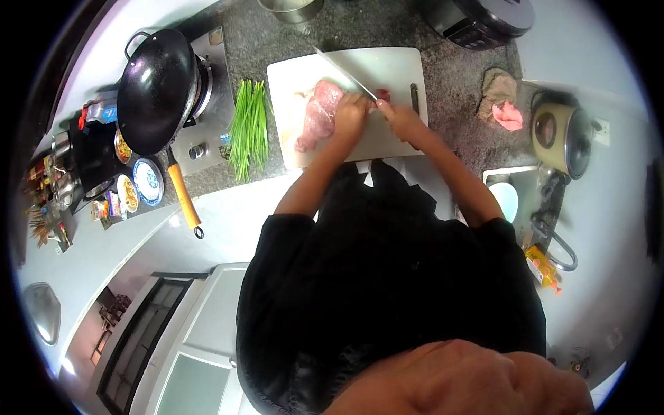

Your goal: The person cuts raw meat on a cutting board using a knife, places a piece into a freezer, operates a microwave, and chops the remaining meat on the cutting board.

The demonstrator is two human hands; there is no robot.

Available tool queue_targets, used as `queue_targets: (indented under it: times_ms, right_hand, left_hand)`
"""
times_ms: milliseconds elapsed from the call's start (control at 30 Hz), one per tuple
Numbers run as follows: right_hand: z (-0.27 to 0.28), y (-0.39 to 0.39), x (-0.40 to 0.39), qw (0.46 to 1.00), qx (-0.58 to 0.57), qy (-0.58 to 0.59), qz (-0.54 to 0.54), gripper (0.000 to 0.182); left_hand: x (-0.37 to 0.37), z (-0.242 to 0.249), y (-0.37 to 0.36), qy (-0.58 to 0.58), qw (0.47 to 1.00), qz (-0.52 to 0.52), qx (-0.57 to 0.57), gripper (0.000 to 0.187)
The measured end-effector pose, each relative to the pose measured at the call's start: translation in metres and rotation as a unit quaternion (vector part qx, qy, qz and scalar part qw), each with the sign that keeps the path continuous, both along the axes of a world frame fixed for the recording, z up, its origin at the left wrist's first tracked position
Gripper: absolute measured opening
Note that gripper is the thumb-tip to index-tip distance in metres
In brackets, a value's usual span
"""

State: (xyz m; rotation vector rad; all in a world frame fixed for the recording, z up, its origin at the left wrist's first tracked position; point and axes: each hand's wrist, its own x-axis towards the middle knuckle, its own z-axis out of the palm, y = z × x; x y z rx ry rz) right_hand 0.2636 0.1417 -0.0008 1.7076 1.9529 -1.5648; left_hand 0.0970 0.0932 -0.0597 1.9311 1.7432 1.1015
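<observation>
A large piece of raw pink meat [319,114] lies on the white cutting board [395,66]. My left hand [352,111] presses on its right side, with the fingers bent against it. In my right hand [402,123] is the handle of a knife, fingers wrapped round it. The knife blade [344,72] points up and to the left over the board, just beyond my left fingers. A small dark red bit of meat [383,93] shows beside the knife, partly hidden by my hands.
Green stalks [250,131] lie left of the board. Further left a black wok [155,90] stands on the gas stove [211,138], its wooden handle [182,194] jutting out over the counter edge. A cloth [498,93] and a cooker [477,21] are at the right.
</observation>
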Motion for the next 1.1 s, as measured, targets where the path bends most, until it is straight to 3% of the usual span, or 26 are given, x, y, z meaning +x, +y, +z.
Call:
queue_targets:
  times_ms: [33, 67, 133, 200, 367, 467, 533, 633, 733, 767, 800, 967, 1033, 1067, 1100]
  right_hand:
    - [0.009, 0.007, -0.001, 0.992, -0.096, -0.006, -0.076, 0.068]
    - [0.015, 0.003, 0.005, 0.993, -0.094, -0.005, -0.076, 0.068]
    - [0.031, -0.014, 0.03, 0.999, 0.031, 0.034, 0.007, 0.067]
    - [0.042, -0.035, 0.052, 0.999, 0.046, 0.004, 0.03, 0.071]
    - [0.038, -0.057, 0.083, 0.99, 0.043, -0.092, 0.096, 0.073]
    - [0.032, -0.055, 0.078, 0.992, 0.068, -0.057, 0.095, 0.068]
    - [0.027, -0.041, 0.047, 0.976, 0.149, 0.024, 0.154, 0.063]
    - [-0.015, -0.014, -0.002, 0.978, 0.151, 0.036, 0.138, 0.055]
    - [-0.008, -0.003, -0.016, 0.953, 0.268, 0.09, 0.113, 0.057]
    - [0.008, -0.001, -0.011, 0.993, 0.099, 0.058, 0.039, 0.059]
    - [0.027, -0.002, -0.008, 0.996, -0.074, 0.024, -0.036, 0.061]
    - [0.056, -0.06, 0.053, 0.998, 0.064, -0.009, 0.004, 0.068]
    - [0.06, -0.069, 0.061, 0.98, -0.158, -0.072, -0.096, 0.045]
    - [0.045, -0.072, 0.068, 0.98, -0.16, -0.074, -0.096, 0.045]
    - [0.017, -0.076, 0.077, 0.998, 0.017, -0.014, 0.053, 0.033]
  left_hand:
    - [0.002, 0.004, 0.001, 0.001, 1.0, -0.001, 0.005, 0.012]
    - [0.003, 0.008, -0.003, -0.018, 0.999, 0.015, 0.032, 0.01]
    - [0.001, 0.014, -0.01, -0.036, 0.997, 0.034, 0.06, 0.009]
    - [-0.004, 0.014, -0.018, 0.02, 0.998, -0.027, 0.044, 0.012]
    - [-0.006, 0.002, -0.014, 0.049, 0.997, -0.044, 0.047, 0.017]
    - [-0.004, 0.0, -0.009, 0.032, 0.997, -0.029, 0.062, 0.015]
    - [-0.002, -0.002, -0.01, 0.017, 0.998, -0.01, 0.065, 0.014]
    - [-0.007, -0.002, -0.01, 0.004, 0.999, -0.023, 0.04, 0.012]
    - [-0.005, -0.005, -0.011, 0.029, 0.999, -0.021, 0.022, 0.008]
    - [-0.004, -0.007, -0.011, 0.023, 0.999, -0.018, 0.045, 0.006]
    - [-0.005, -0.008, -0.01, 0.016, 0.997, -0.015, 0.069, 0.005]
    - [-0.001, -0.006, -0.012, 0.031, 0.999, 0.016, 0.036, 0.01]
    - [-0.002, -0.003, -0.01, 0.034, 0.999, 0.02, 0.028, 0.009]
    - [-0.002, -0.002, -0.011, 0.028, 0.999, 0.016, 0.038, 0.009]
    - [-0.002, -0.001, -0.012, 0.022, 0.999, 0.012, 0.047, 0.009]
